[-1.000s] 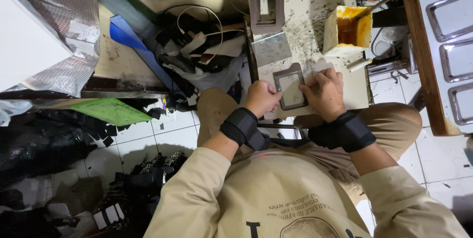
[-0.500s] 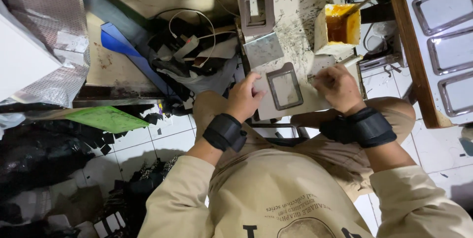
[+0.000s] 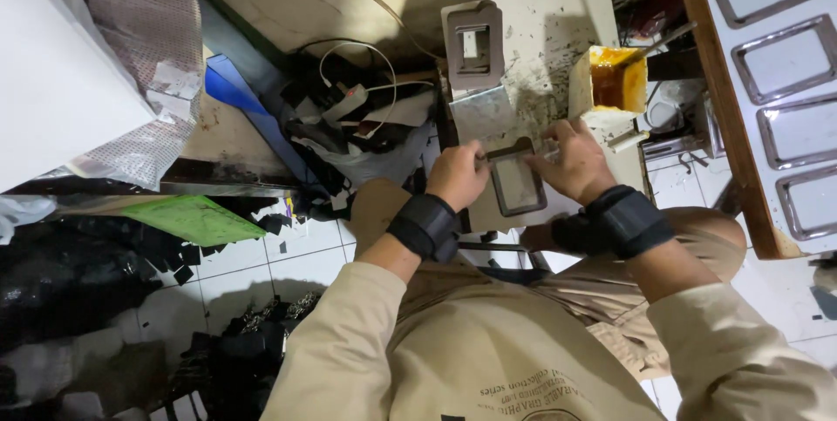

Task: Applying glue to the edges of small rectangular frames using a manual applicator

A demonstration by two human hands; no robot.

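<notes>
A: Hands at centre frame – left hand (image 3: 455,175) and right hand (image 3: 571,159) both on a dark rectangular frame (image 3: 516,184) lying flat on the small speckled work board (image 3: 545,46), just above the person's knees.

B: Grip?

A: Left fingers curled shut, pinching the frame's left edge; looks like a thin tool in there, can't tell for sure. Right fingers bent, tips pressing the frame's upper right corner; nothing seen lifted. Black wrist straps on both arms.

B: How far along?

A: Judging by the layout, mid-run. One similar frame, brownish (image 3: 473,44), sits apart at upper centre of the board. Several pale framed pieces (image 3: 789,57) lie in rows on the white surface at far right. The piece in hand isn't set aside yet.

B: Containers, labels?

A: Open pale carton w/ amber-orange inside (image 3: 610,79) upright at upper right of the board, just beside the right hand. Green sheet (image 3: 187,219) at mid left, blue piece (image 3: 228,90) upper left, white box shape (image 3: 61,72) far upper left. Tangle of cables and dark scraps (image 3: 349,116) left of the board. Print on the beige shirt, bottom centre.
</notes>
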